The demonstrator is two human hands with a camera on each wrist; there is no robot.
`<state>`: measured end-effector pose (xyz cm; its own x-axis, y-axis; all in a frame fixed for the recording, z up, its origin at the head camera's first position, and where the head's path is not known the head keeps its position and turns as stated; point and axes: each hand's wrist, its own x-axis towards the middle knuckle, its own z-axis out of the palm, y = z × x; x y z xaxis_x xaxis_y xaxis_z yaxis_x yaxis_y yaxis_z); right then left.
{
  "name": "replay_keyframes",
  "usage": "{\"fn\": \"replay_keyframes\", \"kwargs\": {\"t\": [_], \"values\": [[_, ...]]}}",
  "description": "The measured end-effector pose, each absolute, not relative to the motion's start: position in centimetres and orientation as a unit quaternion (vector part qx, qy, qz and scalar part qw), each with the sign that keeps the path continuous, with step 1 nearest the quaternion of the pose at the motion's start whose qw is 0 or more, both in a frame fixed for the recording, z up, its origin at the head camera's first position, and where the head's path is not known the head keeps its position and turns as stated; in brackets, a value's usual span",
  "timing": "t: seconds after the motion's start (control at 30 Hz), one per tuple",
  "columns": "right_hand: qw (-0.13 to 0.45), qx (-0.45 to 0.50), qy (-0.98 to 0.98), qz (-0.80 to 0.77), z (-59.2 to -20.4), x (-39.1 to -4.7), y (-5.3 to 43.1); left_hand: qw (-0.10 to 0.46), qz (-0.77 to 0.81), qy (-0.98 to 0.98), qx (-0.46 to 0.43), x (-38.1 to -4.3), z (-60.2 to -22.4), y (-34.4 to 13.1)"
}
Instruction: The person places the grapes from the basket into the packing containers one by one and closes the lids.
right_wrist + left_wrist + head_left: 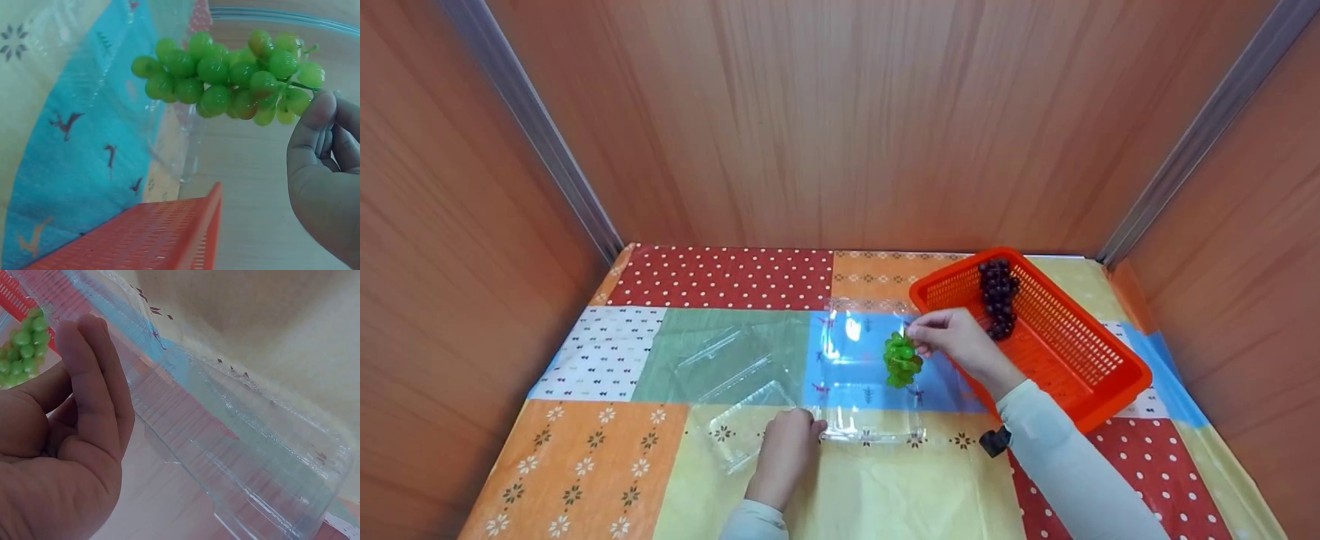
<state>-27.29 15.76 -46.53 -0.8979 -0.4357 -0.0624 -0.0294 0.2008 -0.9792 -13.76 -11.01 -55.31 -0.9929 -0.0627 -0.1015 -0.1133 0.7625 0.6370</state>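
My right hand (964,345) pinches the stem of a bunch of green grapes (901,361), fingertips at its top. In the right wrist view the green grapes (216,79) hang from the thumb and fingers (318,121). Below the bunch lies the base of a clear plastic container (870,424), opened out, with its see-through lid (742,390) spread to the left. At the front edge, between the two halves, my left hand (786,454) holds the container. The left wrist view has its fingers (93,377) curled at the clear rim.
An orange-red plastic basket (1061,337) sits slanted at the right, with a bunch of dark grapes (997,296) inside. The patchwork tablecloth (577,465) covers the table. Wood-grain panels (840,127) close off the back and both sides.
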Motion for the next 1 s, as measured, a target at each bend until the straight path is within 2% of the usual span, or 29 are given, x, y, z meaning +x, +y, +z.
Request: {"fn": "replay_keyframes", "kwargs": {"t": [0.53, 0.83, 1.0], "values": [[0.165, -0.169, 0.857, -0.459, -48.9, -26.6, 11.3, 0.042, 0.342, 0.938, -0.045, -13.9, -55.4, -11.4], [0.181, -0.165, 0.848, -0.47, -50.7, -26.2, 8.9, 0.01, 0.326, 0.945, -0.019, -13.6, -55.6, -11.4], [0.17, -0.176, 0.863, -0.442, -50.8, -26.0, 7.5, 0.024, 0.333, 0.942, -0.028, -13.8, -55.3, -11.4]]}}
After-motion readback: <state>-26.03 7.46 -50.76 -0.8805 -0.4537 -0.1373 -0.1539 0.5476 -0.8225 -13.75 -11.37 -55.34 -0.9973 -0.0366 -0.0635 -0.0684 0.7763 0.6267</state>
